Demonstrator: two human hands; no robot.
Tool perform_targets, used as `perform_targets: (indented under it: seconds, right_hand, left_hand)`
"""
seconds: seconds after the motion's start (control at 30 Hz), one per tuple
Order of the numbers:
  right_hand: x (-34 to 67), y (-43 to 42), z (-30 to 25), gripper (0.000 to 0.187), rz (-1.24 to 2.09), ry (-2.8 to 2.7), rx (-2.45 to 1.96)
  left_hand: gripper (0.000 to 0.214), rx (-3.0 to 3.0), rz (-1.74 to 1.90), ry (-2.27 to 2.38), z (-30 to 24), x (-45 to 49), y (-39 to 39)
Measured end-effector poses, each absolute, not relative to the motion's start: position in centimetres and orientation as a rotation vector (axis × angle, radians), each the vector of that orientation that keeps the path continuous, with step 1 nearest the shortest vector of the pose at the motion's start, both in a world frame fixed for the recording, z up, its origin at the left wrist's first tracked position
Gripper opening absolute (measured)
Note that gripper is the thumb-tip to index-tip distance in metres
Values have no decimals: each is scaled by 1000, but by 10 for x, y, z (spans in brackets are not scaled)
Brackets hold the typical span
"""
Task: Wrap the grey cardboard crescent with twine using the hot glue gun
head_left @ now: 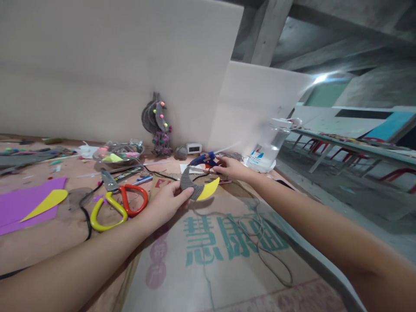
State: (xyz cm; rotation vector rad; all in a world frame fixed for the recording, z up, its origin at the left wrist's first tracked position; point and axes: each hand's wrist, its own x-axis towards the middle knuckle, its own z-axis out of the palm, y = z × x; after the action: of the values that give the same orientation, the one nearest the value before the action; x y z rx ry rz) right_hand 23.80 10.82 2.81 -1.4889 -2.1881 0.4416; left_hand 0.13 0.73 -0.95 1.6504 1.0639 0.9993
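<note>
One crescent (198, 191) is pinched by the left hand (168, 199), just nearside of the glue gun (202, 160), gripped nozzle-leftward by the right hand (232, 168).

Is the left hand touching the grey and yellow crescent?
Touching: the head view shows the left hand gripping the crescent, thumb lying on its surface.

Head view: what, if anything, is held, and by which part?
The left hand pinches the yellow crescent by its gray yarn-wrapped part. The right hand is at the blue plastic glue gun; whether it grips cannot be told.
</note>
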Motion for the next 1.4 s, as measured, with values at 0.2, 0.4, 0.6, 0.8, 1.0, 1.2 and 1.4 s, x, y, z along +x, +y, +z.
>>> perform_targets:
  seconds: [0.2,0.4,0.6,0.8,1.0,1.2,1.4]
  right_hand:
    - [222,127,19,36,450,-2150,-1518]
    - [219,130,17,34,516,-2066,-1555]
    - [219,123,30,23,645,-1994,-1511]
    - [228,82,44,29,667,-1871,-1382]
    - [235,22,41,27,620,-1774,-1388]
    - [240,-13,23,23,555,-1975,-1322]
    - [236,-22,21,20,525,-2072,-1214]
  left_hand:
    - [27,1637,1007,1063,-7,2,6]
    - [27,1630,1010,1090,-9,2,7]
    - [27,1567,1013,1073,-10,3,9]
    - [27,1389,1116,1069,-5,4,6]
    - [29,1465,1125,1204,-12,-1,11]
    - [28,1513,1123,1183,-14,-2,13]
    - [24,1361,1087,1058,-8,2,9]
